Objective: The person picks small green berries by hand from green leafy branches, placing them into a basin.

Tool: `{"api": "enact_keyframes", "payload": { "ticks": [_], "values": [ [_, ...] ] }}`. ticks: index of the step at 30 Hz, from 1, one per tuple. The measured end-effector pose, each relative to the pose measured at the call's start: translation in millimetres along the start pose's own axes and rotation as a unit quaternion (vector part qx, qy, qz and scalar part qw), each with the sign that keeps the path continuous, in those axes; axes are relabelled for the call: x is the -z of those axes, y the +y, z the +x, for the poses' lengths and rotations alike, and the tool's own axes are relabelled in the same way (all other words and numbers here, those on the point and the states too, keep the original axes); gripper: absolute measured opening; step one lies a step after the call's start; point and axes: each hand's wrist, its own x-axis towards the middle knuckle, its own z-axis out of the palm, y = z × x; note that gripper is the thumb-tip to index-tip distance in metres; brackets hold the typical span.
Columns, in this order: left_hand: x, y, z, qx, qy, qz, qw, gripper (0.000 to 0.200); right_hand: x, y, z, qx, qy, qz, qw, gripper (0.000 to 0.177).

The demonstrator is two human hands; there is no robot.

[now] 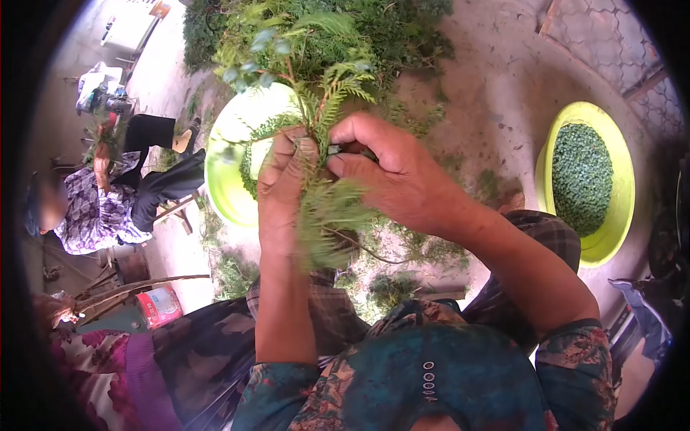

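Observation:
A feathery green branch [327, 108] with small blue-green berries at its tips rises in front of me. My left hand [282, 188] is closed around its stem. My right hand [392, 172] pinches the same branch near the top of my left hand, thumb and fingers pressed on a sprig. Below my hands a yellow-green basin [221, 183] holds a few green pieces.
A second yellow-green basin [619, 208] full of small green berries stands at the right. A heap of cut green branches [374, 36] lies ahead on the concrete ground. Another person [108, 208] sits at the left in patterned clothes. Someone's floral sleeve [86, 359] is at lower left.

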Motion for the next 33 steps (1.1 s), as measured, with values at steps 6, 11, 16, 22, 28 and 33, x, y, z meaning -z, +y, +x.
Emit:
{"api": "enact_keyframes", "payload": {
  "ticks": [6, 11, 16, 22, 28, 33],
  "values": [
    [24.7, -10.0, 12.5, 0.050, -0.114, -0.150, 0.981, 0.019, 2.9, -18.8, -0.7, -0.164, -0.027, 0.311, 0.936, 0.013],
    [8.4, -11.2, 5.2, 0.020, 0.009, -0.074, 0.997, 0.016, -7.7, -13.6, 0.9, -0.161, 0.022, 0.284, 0.945, 0.012],
    [30.4, -17.1, 20.3, 0.134, -0.187, -0.267, 0.936, 0.033, 1.1, -17.7, 2.8, -0.202, 0.038, 0.291, 0.934, 0.011],
    [27.2, -23.0, 19.5, 0.173, -0.098, -0.331, 0.923, 0.028, 6.5, -4.3, 1.1, -0.213, 0.006, 0.502, 0.838, 0.012],
    [37.3, -29.1, 16.6, 0.142, 0.112, -0.191, 0.965, 0.024, -19.6, 3.0, -3.3, -0.014, 0.042, 0.035, 0.998, 0.017],
    [70.5, -45.2, 22.2, 0.152, -0.026, -0.306, 0.940, 0.028, -21.5, 2.4, -1.9, 0.069, 0.042, -0.140, 0.987, 0.017]
  ]
}}
